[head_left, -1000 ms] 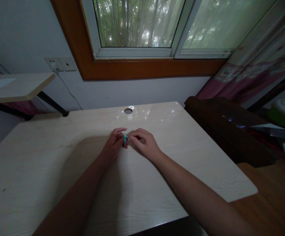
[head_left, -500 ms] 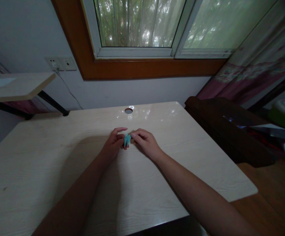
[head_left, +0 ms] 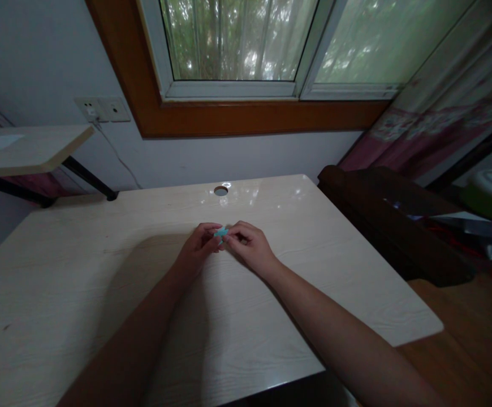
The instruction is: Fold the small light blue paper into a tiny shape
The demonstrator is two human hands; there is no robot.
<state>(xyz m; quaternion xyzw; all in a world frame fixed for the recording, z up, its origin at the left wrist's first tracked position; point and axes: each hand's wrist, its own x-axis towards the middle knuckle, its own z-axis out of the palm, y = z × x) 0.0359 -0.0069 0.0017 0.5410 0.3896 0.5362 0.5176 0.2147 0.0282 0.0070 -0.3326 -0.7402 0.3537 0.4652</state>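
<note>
A small teal folded paper piece (head_left: 220, 232) sits between the fingertips of both my hands over the middle of a pale wooden table (head_left: 102, 282). My left hand (head_left: 198, 249) pinches it from the left with curled fingers. My right hand (head_left: 249, 246) pinches it from the right, fingers closed together. Most of the paper is hidden by the fingers.
A round cable hole (head_left: 220, 191) lies in the table near its far edge. A dark wooden chair or bench (head_left: 382, 220) stands at the right. A second pale tabletop (head_left: 29, 150) is at the left, under a wall socket (head_left: 102, 109). A window and curtain are behind.
My fingers have closed further over the teal paper, so less of it shows. The paper has shifted slightly up and lies flatter between the fingertips.
</note>
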